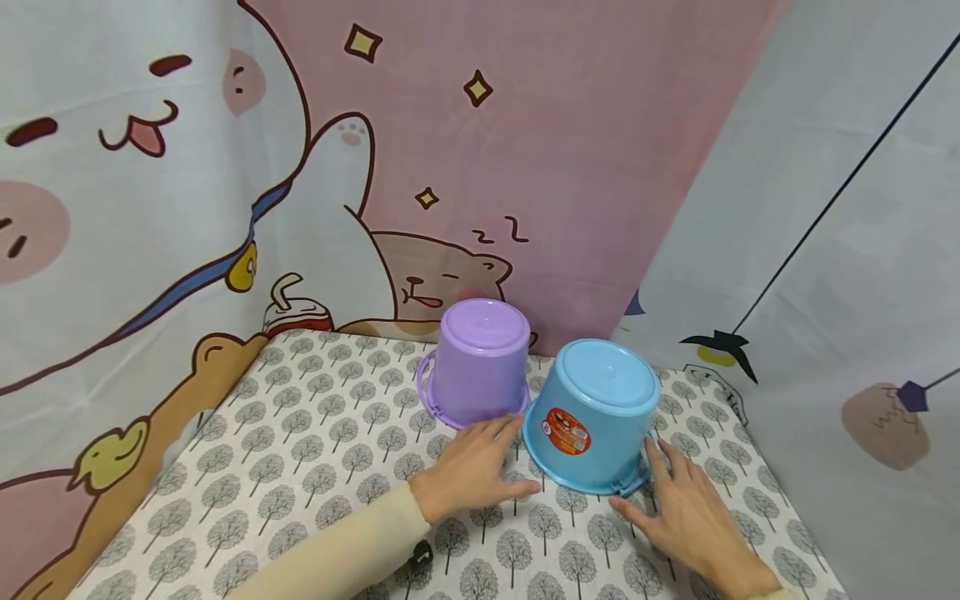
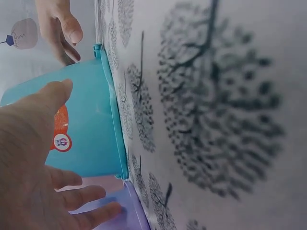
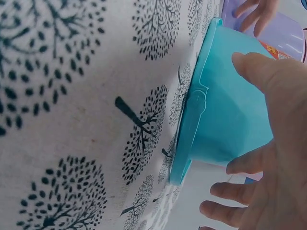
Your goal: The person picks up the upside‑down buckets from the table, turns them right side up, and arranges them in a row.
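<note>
A light blue bucket (image 1: 603, 412) stands upside down on the cloth, its base facing up and a round red label (image 1: 567, 431) on its side. To its left and a little behind is a purple bucket (image 1: 483, 362), also upside down. My left hand (image 1: 476, 471) is at the blue bucket's left front, thumb and fingers spread, holding nothing. On the other side, near the blue bucket's handle (image 1: 637, 482), my right hand (image 1: 686, 508) is spread too. Both wrist views show extended fingers around the blue bucket (image 2: 91, 115); whether any fingertip touches it I cannot tell.
A white cloth (image 1: 315, 467) printed with grey trees covers the table. Behind it hangs a curtain (image 1: 585, 167) with cartoon animals. A small dark object (image 1: 422, 552) shows beside my left sleeve (image 1: 345, 542).
</note>
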Tool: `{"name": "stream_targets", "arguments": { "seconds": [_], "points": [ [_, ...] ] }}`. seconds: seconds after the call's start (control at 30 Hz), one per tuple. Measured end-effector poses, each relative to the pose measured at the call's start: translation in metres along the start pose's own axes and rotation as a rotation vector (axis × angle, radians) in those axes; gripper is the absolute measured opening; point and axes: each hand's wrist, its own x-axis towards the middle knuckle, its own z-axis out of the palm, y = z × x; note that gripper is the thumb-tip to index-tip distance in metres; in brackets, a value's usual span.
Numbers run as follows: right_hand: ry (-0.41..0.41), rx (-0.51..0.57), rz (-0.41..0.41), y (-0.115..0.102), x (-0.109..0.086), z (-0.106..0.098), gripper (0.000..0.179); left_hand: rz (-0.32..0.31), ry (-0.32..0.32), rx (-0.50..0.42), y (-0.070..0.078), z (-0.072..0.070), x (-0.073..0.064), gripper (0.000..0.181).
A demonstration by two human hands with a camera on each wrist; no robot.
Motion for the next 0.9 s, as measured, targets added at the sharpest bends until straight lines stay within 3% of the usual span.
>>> {"name": "stream_targets", "arguments": {
  "seconds": [0.17,0.4,0.67,0.9],
  "points": [
    [-0.036,0.011,0.028,0.004,0.001,0.005,0.126,-0.011,-0.033,-0.016,0.007,0.004,0.01,0.115],
    [0.021,0.018,0.022,0.016,0.003,0.022,0.128,-0.051,-0.053,-0.047,0.014,0.012,0.025,0.117],
    [-0.11,0.055,0.04,0.007,0.008,0.013,0.124,-0.14,-0.055,-0.169,0.014,0.018,0.034,0.122],
    [-0.104,0.064,0.017,0.008,0.009,0.015,0.118,-0.147,-0.048,-0.199,0.015,0.024,0.039,0.126]
  ]
}}
